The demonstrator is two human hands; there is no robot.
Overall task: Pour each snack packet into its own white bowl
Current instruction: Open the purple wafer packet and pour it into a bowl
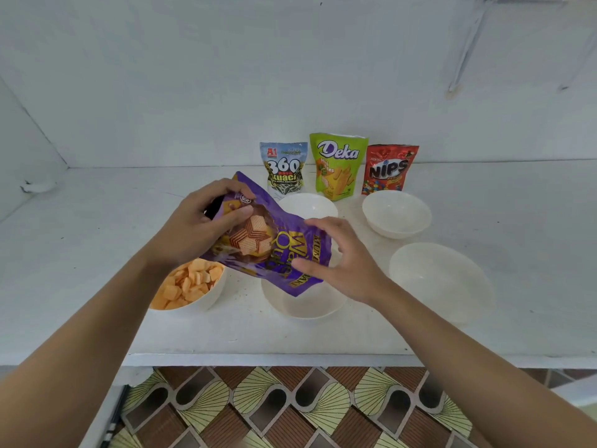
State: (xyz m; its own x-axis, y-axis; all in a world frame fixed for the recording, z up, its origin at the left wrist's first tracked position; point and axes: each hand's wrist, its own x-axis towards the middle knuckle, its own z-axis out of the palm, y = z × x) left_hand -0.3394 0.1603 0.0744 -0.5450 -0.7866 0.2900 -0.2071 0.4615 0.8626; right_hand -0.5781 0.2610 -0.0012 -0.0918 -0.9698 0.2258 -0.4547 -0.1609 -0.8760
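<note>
Two hands hold the purple wafer packet (274, 247) slanted over an empty white bowl (307, 307), the left hand (206, 221) with fingers curled round its raised end and the right hand (336, 263) with spread fingers and thumb pinching its lower end, so that, with one filled bowl (211, 300) already under the left wrist, the second pour is probably starting and calls for a steeper tilt with the packet mouth kept directly below the right fingertips.

Purple packet (287, 227), green packet (337, 166), red packet (389, 168), white bowls (396, 213), brown-cream fan-patterned floor (290, 405).
</note>
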